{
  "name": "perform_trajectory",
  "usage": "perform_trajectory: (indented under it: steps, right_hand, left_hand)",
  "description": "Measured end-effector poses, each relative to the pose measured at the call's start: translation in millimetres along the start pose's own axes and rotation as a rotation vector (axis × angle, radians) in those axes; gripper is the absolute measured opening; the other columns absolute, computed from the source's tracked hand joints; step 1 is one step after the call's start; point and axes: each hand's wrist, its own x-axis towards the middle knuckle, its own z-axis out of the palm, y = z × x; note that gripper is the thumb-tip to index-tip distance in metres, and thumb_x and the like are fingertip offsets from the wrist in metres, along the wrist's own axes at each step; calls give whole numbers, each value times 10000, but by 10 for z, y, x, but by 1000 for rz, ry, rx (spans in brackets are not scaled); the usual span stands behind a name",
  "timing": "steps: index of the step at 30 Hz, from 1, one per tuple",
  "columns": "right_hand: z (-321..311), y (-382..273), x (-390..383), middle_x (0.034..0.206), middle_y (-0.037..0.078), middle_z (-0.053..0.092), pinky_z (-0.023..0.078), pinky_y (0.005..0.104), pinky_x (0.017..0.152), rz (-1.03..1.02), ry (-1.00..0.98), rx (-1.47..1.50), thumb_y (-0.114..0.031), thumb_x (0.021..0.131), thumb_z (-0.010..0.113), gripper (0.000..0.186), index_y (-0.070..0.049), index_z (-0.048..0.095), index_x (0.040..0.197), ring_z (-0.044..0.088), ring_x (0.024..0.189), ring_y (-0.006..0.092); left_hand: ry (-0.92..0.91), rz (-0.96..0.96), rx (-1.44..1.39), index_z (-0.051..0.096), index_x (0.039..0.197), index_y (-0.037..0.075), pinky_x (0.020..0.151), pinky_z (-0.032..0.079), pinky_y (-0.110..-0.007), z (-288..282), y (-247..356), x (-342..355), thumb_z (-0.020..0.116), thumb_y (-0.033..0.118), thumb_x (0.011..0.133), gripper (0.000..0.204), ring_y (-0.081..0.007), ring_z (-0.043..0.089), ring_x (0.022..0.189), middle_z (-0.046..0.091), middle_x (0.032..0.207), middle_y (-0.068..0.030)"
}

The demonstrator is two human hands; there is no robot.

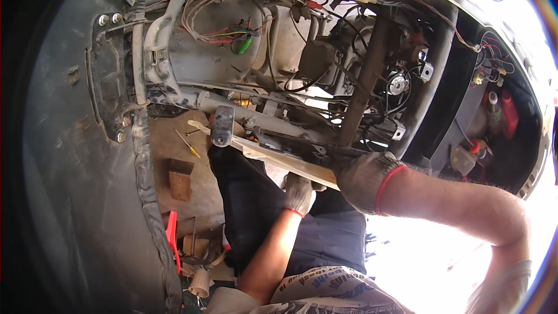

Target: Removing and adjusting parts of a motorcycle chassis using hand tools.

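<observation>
A long, narrow cream trim panel (290, 165) slants along the near side of a dusty vehicle frame (279, 125). My left hand (300, 193), in a grey work glove with a red cuff, is closed at the panel's lower edge; its fingertips are partly hidden. Over the panel's right end my right hand (367, 181), gloved the same way, curls with its fingers out of sight behind the glove's back. A dark rounded block (222, 126) on the frame covers part of the panel near its left end.
Loose wiring (232, 29) runs along the far side above the engine (349, 52). A dark seat-like cover (81, 197) fills the left. On the floor lie a screwdriver (190, 146), a brown block (181, 180) and a red-handled tool (172, 235). A right-hand compartment holds bottles (509, 114).
</observation>
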Motion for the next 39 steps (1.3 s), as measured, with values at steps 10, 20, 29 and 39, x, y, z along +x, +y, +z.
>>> perform_trajectory:
  steps: [10, 20, 29, 39]
  right_hand:
    - [-93, -74, -107, 972, 148, 694, 565, 385, 665, 33, 94, 18, -100, 720, 737, 452, -6, 618, 1146, 690, 884, 298]
    - [24, -38, -109, 919, 157, 694, 562, 399, 647, -11, 177, -28, -125, 789, 654, 352, 13, 610, 1110, 691, 853, 298]
    - [-54, -65, -123, 952, 156, 693, 566, 407, 679, 11, 111, -13, -114, 773, 674, 388, 16, 596, 1130, 686, 899, 310]
    - [-132, -51, -124, 1021, 131, 688, 569, 407, 693, -18, 6, -70, -120, 780, 684, 426, -27, 587, 1184, 681, 925, 301]
  left_hand:
    - [361, -465, -546, 544, 1037, 28, 421, 428, -231, 178, 391, -56, 552, 95, 916, 138, -117, 530, 548, 586, 829, -65]
    - [131, -341, -802, 544, 886, 74, 515, 430, -248, 47, 86, -7, 605, 251, 888, 187, -131, 511, 603, 531, 732, -24]
    - [-7, -545, -1140, 529, 783, 109, 463, 363, -244, -17, -59, 80, 569, 310, 920, 246, -134, 442, 542, 494, 661, -23]
    - [-73, -249, -641, 507, 779, 122, 434, 329, -235, 32, -43, 108, 512, 392, 951, 320, -95, 398, 473, 442, 593, 3]
